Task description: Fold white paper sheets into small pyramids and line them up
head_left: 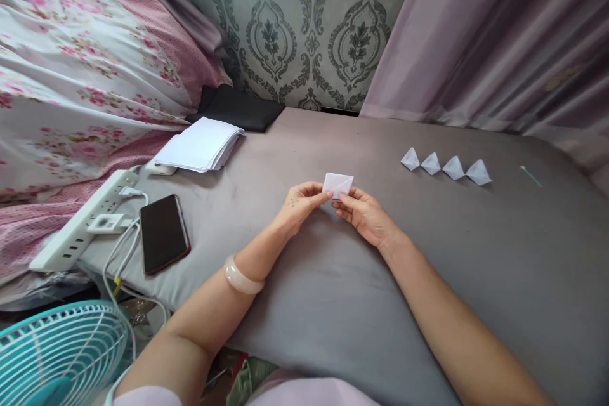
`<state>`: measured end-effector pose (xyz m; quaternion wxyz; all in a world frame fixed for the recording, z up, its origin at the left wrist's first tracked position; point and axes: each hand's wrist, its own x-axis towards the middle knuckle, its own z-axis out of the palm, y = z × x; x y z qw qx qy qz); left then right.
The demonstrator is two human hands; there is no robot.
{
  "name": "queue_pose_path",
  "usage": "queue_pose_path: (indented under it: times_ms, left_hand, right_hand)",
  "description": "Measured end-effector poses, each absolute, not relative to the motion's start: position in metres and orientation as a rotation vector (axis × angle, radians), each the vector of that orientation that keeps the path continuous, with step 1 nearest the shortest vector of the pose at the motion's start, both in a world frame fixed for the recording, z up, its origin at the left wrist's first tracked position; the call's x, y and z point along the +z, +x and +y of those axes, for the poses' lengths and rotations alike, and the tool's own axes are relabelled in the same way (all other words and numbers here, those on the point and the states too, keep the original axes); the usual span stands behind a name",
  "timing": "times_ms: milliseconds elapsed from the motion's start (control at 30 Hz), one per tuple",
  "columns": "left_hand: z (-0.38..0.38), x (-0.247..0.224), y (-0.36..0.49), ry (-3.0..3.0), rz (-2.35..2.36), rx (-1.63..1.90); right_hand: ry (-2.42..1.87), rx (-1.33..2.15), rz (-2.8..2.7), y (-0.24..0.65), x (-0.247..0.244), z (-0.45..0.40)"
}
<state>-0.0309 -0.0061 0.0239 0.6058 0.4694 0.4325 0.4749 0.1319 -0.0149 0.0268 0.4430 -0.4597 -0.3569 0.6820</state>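
A small folded piece of white paper point(338, 183) with a diagonal crease is held up over the middle of the table. My left hand point(303, 203) pinches its left lower edge, thumb in front. My right hand point(360, 212) grips the lower right corner between thumb and fingers. Both hands are closed on the same paper, and the fingers behind it are partly hidden. Off to the right, several folded white paper pieces point(453, 167) with pointed tops stand in a slanting row on the grey cloth.
On the left lie a stack of white paper point(200, 144), a dark phone point(164, 235) and a white power strip point(80, 222) with cables. A black flat case point(245, 108) is behind. A thin stick point(531, 175) lies far right. A turquoise fan point(61, 355) stands lower left.
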Motion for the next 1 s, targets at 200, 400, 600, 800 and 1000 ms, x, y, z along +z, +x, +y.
queue_pose_path:
  times_ms: [200,400,600,800,1000]
  left_hand:
    - [-0.001,0.014,-0.036,1.766,1.206,1.248]
    - [-0.002,0.011,-0.039,2.434,1.234,1.13]
    - [-0.001,0.012,-0.036,2.709,1.357,0.842]
    - [-0.001,0.011,-0.036,2.718,1.345,0.507]
    - [0.001,0.007,-0.046,2.38,1.292,0.62]
  right_hand:
    - [-1.324,0.884,-1.509,0.141,0.018,-0.008]
    - [-1.272,0.255,-1.921,0.15,0.018,-0.011]
    - [-1.352,-0.173,-2.256,0.149,0.019,-0.018]
    - [-1.434,0.006,-2.359,0.149,0.015,-0.016]
    - [-1.481,0.608,-2.158,0.164,0.013,-0.005]
